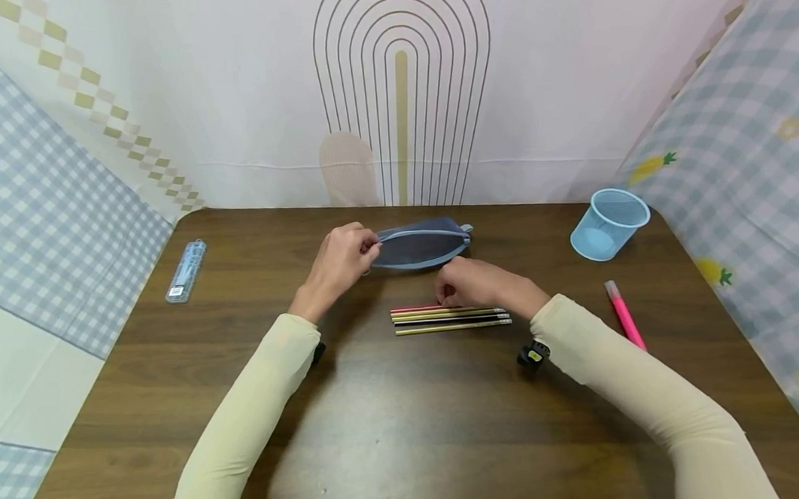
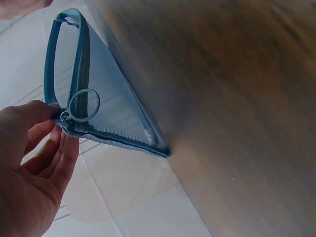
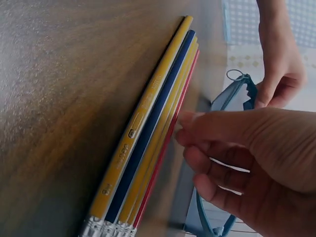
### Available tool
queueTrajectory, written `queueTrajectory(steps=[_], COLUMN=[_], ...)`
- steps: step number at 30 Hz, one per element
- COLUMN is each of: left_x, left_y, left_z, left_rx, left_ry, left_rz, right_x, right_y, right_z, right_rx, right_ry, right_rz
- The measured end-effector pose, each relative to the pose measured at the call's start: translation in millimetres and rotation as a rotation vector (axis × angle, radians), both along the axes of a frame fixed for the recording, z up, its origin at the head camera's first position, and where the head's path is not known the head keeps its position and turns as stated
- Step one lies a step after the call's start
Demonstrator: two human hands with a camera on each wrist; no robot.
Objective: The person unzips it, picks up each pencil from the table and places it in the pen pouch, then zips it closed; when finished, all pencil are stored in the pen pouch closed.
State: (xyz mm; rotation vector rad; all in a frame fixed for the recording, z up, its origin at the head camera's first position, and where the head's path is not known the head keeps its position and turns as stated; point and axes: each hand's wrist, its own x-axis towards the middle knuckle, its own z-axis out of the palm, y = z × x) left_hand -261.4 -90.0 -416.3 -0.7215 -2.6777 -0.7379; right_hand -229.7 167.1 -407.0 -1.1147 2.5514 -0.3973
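Note:
A blue mesh zipper pouch (image 1: 421, 250) stands at the back of the table with its mouth spread wide. My left hand (image 1: 346, 258) pinches its left corner, near the zipper's ring pull (image 2: 85, 105). Through the mesh, a slim thing with a pale end (image 2: 149, 134) shows along the bottom. In front of the pouch, several pencils (image 1: 452, 327) lie side by side, yellow, dark blue and red, erasers to the right. Over them, my right hand (image 3: 237, 153) has its fingers loosely bent and holding nothing, thumb tip right beside the red pencil (image 3: 165, 143).
A light blue mesh cup (image 1: 608, 225) stands at the back right, with a pink marker (image 1: 624, 314) lying in front of it. On the far left rests a slim blue case (image 1: 187, 272). Patterned cloth (image 1: 242, 99) hangs behind the table and along both sides.

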Motion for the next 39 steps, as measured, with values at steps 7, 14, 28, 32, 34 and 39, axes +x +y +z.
queueTrajectory(steps=[7,14,28,32,34,39], left_x=[-0.4,-1.5,0.7,0.5,0.7,3.9], left_y=[0.9,0.7,0.1,-1.7,-1.9,-1.6], left_z=[1.3,4.8,8.1,8.7,8.8,6.9], left_rx=[-0.003,-0.010,0.001,0.006,0.007,0.000], left_ry=[-0.013,-0.017,-0.017,-0.016,-0.015,-0.033], left_rz=[0.003,0.011,0.038,0.041,0.037,0.037], right_x=[1.0,-3.0,-17.5,-13.4,-10.8,-7.6], right_y=[-2.7,-4.4,13.8,17.6,17.3,12.1], right_z=[-4.4,-8.7,44.0,50.0,44.3,14.9], right_rx=[0.056,0.089,-0.399,-0.607,-0.645,-0.820], right_ry=[0.057,0.153,-0.309,-0.737,-0.981,-1.425], right_rz=[-0.016,0.009,-0.078,-0.266,-0.386,-0.692])
